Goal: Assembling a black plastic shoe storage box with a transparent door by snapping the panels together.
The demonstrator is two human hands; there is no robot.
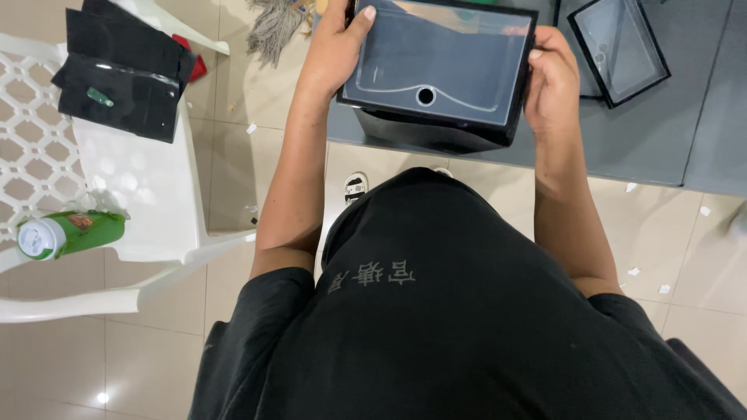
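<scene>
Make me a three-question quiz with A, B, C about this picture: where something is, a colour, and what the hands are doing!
1. Where does the bottle lie?
A. on the white chair
B. on the grey table
C. in a hand

2. What colour is the bottle?
A. red
B. green
C. blue

3. How is the black box held?
A. by one hand
B. by no hand
C. by both hands

Answers:
1 A, it lies on the chair seat.
2 B, its body is green.
3 C, the left hand and right hand grip its two sides.
</scene>
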